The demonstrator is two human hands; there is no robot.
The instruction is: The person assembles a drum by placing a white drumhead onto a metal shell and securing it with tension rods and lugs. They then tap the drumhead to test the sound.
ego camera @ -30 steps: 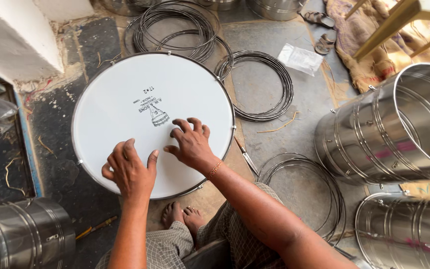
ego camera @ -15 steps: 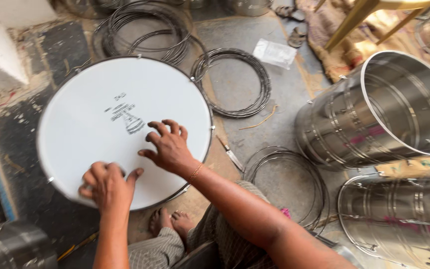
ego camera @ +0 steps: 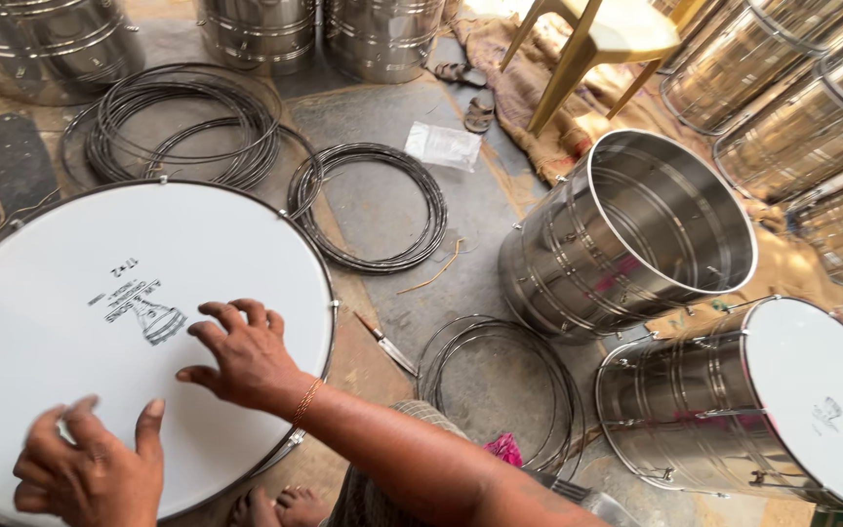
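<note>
I have both hands on the white drumhead (ego camera: 80, 342), which lies flat on the floor in front of my feet, its dark rim hoop running round the edge. The work in hand looks to me like pressing and seating the skin, so I judge it best to keep the pressure even, push down through the fingertips, work round the head instead of leaning on one spot, and stay clear of the rim hardware at the edge.

My right hand (ego camera: 246, 356) sits on the skin just right of the printed emblem, fingers spread and arched, tips touching the surface, wrist raised, forearm coming in from the lower right; a thin bangle shows at the wrist. It is open and grips nothing. My left hand (ego camera: 90, 468) rests near the lower edge of the head, fingers loosely curled with the thumb up, slightly blurred; it holds nothing that I can see.

Coils of wire hoops (ego camera: 368, 205) lie on the floor beyond the drum, and an open steel drum shell (ego camera: 636, 229) lies on its side to the right.
</note>
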